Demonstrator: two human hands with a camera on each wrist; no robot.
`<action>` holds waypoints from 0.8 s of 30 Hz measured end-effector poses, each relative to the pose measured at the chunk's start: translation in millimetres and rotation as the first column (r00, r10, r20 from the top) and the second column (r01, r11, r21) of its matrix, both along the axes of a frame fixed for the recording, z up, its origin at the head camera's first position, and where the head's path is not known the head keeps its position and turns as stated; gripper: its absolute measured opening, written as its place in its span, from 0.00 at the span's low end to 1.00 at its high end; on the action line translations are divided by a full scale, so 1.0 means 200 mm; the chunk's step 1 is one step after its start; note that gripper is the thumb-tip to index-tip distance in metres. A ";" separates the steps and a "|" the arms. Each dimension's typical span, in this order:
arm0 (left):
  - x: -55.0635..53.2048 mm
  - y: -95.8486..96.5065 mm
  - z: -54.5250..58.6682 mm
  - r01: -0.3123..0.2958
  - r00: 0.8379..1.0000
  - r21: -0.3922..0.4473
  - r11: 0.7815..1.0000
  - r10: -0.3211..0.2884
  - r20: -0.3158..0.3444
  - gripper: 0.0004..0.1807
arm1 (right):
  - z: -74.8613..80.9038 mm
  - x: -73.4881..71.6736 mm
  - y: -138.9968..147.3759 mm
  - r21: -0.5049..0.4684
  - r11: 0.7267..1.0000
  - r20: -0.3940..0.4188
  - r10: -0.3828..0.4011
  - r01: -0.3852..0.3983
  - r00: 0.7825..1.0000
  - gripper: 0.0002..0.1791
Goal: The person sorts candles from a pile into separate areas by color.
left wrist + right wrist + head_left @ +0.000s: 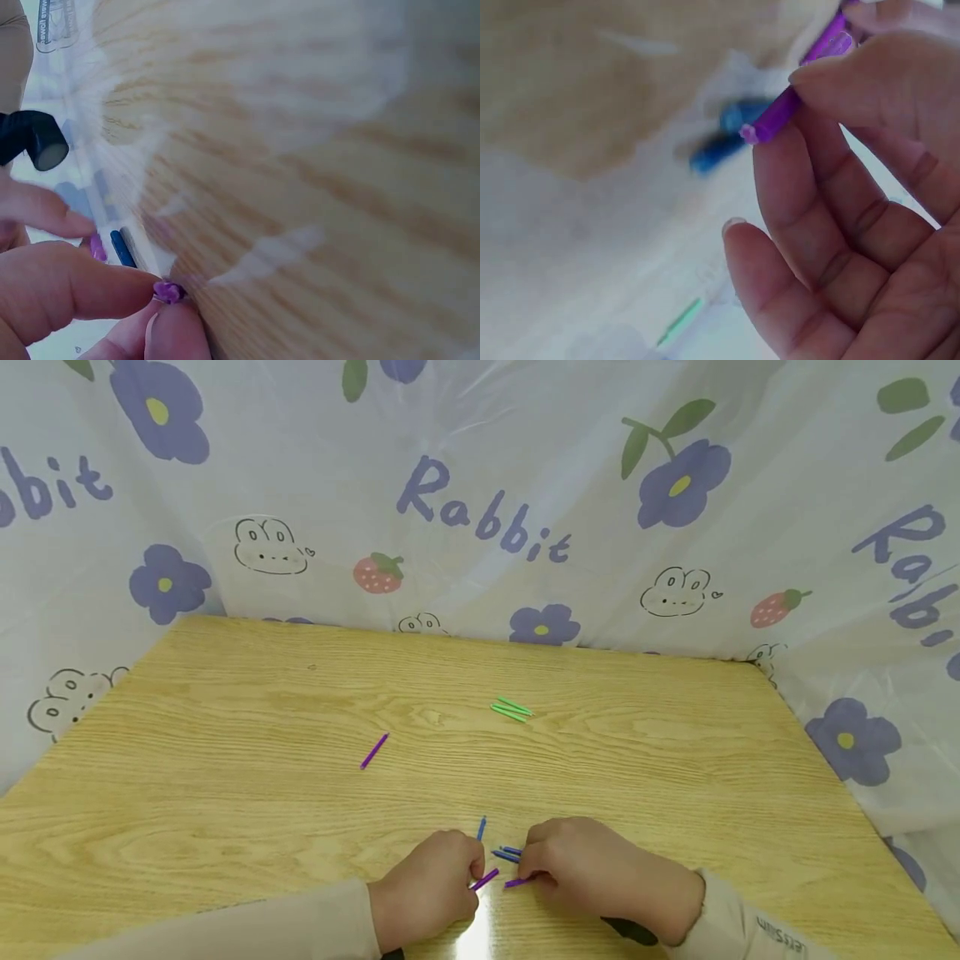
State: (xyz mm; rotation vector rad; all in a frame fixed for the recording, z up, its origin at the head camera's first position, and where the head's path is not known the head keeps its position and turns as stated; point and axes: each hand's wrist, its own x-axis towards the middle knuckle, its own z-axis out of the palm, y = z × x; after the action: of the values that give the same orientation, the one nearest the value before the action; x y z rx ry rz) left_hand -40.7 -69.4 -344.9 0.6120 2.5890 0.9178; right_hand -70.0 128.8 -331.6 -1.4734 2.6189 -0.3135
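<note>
At near centre, the left hand pinches one slender purple stick slanting far-right, its tip just left of a second slender purple stick, pinched nearly crosswise by the right hand.

The left hand and the right hand are bare, with no gloves. Long beige sleeves cover both arms down to the wrists. The left sleeve has a plain, straight cuff and a thin dark marking along its far edge, too small to read. The right sleeve is lightly creased and carries dark lettering, upside down and not fully legible. A black piece shows beneath the right wrist, and a smaller black patch by the left cuff.
</note>
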 end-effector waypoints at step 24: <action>0.01 0.00 -0.03 0.022 0.994 -0.032 0.999 -0.025 -0.107 0.11 | 0.10 -0.34 -0.09 -0.075 0.989 -0.055 -0.134 0.130 0.989 0.06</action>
State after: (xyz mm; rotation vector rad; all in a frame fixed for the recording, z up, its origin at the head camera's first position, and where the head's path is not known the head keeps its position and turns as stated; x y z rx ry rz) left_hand -38.7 -69.7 -350.2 0.7003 2.6788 0.8585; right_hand -137.3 111.6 -311.9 -1.3525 2.7868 -0.3855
